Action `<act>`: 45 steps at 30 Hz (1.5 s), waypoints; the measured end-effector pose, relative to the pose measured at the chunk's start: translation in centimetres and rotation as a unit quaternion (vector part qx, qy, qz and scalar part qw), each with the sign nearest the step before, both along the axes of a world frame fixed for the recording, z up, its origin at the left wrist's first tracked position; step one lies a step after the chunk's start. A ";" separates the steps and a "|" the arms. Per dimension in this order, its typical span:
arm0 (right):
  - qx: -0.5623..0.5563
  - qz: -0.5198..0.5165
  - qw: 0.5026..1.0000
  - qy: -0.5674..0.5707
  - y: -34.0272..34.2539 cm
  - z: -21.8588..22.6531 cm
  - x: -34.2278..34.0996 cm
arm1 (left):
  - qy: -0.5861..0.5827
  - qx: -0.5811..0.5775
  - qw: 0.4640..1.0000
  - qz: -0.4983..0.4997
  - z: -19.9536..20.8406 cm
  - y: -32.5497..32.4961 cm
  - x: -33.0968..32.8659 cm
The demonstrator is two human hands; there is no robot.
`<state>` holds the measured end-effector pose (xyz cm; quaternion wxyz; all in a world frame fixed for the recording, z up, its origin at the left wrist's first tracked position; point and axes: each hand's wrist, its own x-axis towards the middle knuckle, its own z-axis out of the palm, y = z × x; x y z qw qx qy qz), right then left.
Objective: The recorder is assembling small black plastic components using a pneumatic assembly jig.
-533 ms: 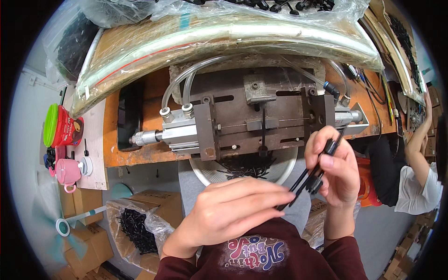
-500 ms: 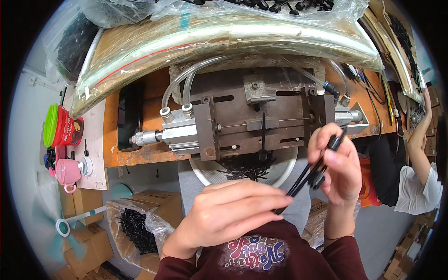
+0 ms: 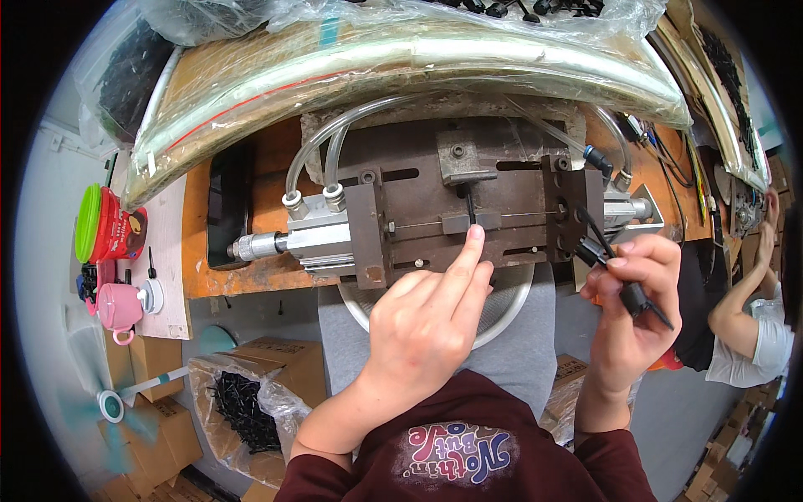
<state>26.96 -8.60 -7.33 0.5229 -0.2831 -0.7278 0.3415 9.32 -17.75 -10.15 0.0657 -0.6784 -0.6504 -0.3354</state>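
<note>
My left hand (image 3: 431,322) reaches to the middle of the metal fixture (image 3: 418,247). Its index finger lies along a thin black plastic rod (image 3: 470,205) set in the small grey clamp block (image 3: 454,224); the thumb and the rod's near end are hidden beneath the fingers. The rod's far end meets the metal bracket (image 3: 458,151). Off the fixture's right end, my right hand (image 3: 636,309) is closed around a few loose black plastic rods (image 3: 633,297) with knobbed ends.
A white basket (image 3: 508,322) sits below the fixture, partly behind my left hand. Clear air hoses (image 3: 303,155) arch behind. A pink cup (image 3: 120,306) and red tub (image 3: 125,226) stand left, above a bag of black rods (image 3: 242,410). Another person (image 3: 753,326) works at right.
My left hand has left the rods in my right hand and moved up to the fixture. The rod there has shifted away from me, toward the bracket. My right hand has moved right and down.
</note>
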 end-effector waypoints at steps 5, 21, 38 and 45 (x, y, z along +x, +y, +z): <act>0.179 -0.070 0.970 -0.150 -0.6 -0.1 0.3 | 0.003 -0.029 1.000 0.005 0.6 -0.1 -0.2; 0.155 0.046 0.977 -0.136 -1.6 -1.2 -1.4 | -0.299 -0.027 0.952 -0.067 3.0 -2.5 0.4; -0.344 0.086 0.931 0.080 -1.0 -0.3 0.2 | 0.009 -0.107 0.994 0.005 2.0 -0.3 0.1; -0.388 0.142 0.910 0.019 -0.3 1.4 -1.7 | -0.213 -0.010 0.969 -0.126 3.0 -0.8 -0.3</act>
